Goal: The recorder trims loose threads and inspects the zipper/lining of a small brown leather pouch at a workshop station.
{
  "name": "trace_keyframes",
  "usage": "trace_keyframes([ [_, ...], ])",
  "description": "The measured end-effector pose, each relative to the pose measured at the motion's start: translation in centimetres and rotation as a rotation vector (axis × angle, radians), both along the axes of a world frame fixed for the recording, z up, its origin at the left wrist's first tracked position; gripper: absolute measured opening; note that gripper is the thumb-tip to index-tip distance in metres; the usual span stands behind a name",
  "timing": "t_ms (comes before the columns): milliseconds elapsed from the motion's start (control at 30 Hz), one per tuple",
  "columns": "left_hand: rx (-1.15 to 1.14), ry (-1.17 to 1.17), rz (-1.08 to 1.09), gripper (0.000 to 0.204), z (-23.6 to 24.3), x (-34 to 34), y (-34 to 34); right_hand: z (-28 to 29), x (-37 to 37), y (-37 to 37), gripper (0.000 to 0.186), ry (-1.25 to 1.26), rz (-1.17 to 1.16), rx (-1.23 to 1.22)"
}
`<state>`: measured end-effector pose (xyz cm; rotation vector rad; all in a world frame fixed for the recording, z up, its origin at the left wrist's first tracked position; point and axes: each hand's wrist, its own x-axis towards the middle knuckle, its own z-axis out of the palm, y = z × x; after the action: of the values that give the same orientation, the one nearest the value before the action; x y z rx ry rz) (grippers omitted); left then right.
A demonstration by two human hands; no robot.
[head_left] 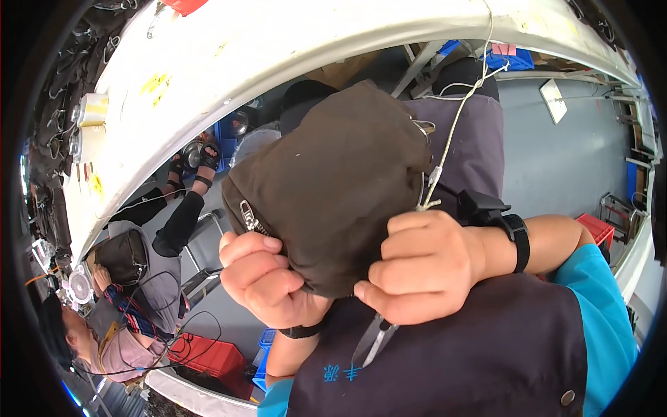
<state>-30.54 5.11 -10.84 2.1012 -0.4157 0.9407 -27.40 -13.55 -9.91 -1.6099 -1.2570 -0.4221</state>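
Note:
A dark brown fabric bag (333, 187) is held up in front of my apron. My left hand (267, 278) is closed on its lower left edge, just under a silver zipper pull (245, 213). My right hand (425, 267) is closed at the lower right edge of the bag. Out of the underside of that hand stick the pointed metal blades of small thread snips (376, 342); their handle is hidden in my fingers. A pale cord (458, 125) hangs from above and ends in a knot beside my right knuckles.
A white table (278, 42) curves across the far side and left. At left a co-worker (118, 340) sits with another dark bag (125, 256), near a small fan (80, 283). A red crate (208, 354) stands at lower left, another red crate (595, 228) at right.

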Motion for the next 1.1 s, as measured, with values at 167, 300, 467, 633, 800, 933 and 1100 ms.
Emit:
trace_keyframes([
  [167, 0.076, 0.147, -0.054, 0.041, 0.4, 0.0, 0.4, -1.0, 2.0, -0.5, 0.022, -0.024, -0.195, -0.075],
  [300, 0.129, 0.140, -0.074, 0.040, 0.4, 1.3, 0.2, -0.7, 3.1, -0.8, 0.028, 0.299, -0.151, -0.111],
  [467, 0.100, 0.249, 0.174, 0.075, 0.2, 0.1, -0.8, 0.5, 4.4, -1.4, 0.019, 0.728, -0.152, -0.106],
  [633, 0.066, 0.206, 0.167, 0.072, -0.2, -2.2, -0.9, 1.3, 4.4, -0.5, 0.017, 0.931, -0.147, 0.042],
  [800, -0.104, 0.304, 0.139, 0.087, -1.1, -0.5, -1.9, 1.6, 3.8, 0.3, 0.015, 0.930, -0.094, 0.126],
  [933, -0.161, 0.312, 0.095, 0.091, -1.5, -0.2, -1.6, 2.4, 3.9, 0.0, 0.017, 1.227, -0.018, 0.220],
  [1100, -0.351, 0.228, -0.066, 0.078, -2.3, 0.7, -0.1, 2.6, 4.2, -0.4, 0.020, 1.338, -0.006, 0.304],
])
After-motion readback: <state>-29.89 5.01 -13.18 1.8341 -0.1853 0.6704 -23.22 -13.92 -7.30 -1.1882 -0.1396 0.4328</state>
